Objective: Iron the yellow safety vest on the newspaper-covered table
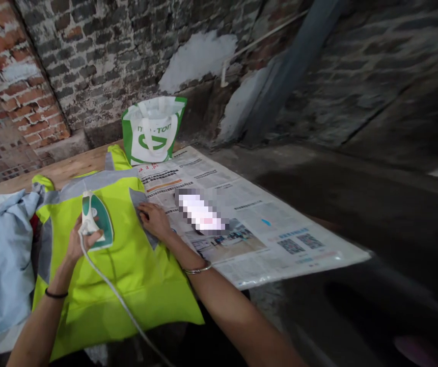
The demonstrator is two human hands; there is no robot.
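A bright yellow safety vest [127, 270] with grey reflective strips lies spread over the table's left part. My left hand [77, 239] is wrapped round the handle of a white and green iron [102, 224], whose soleplate rests on the vest's upper middle. The iron's pale cord [114, 290] runs down across the vest towards me. My right hand [154, 219] lies at the vest's right edge on a grey strip, fingers bent against the cloth. Whether those fingers pinch the fabric is hard to make out.
Newspaper [242, 204] under clear plastic covers the table's right part, with a blurred-out phone-like object [199, 211] on it. A white and green tote bag [154, 130] stands at the back. Light blue cloth [3, 265] is heaped at left. A brick wall [108, 61] rises behind.
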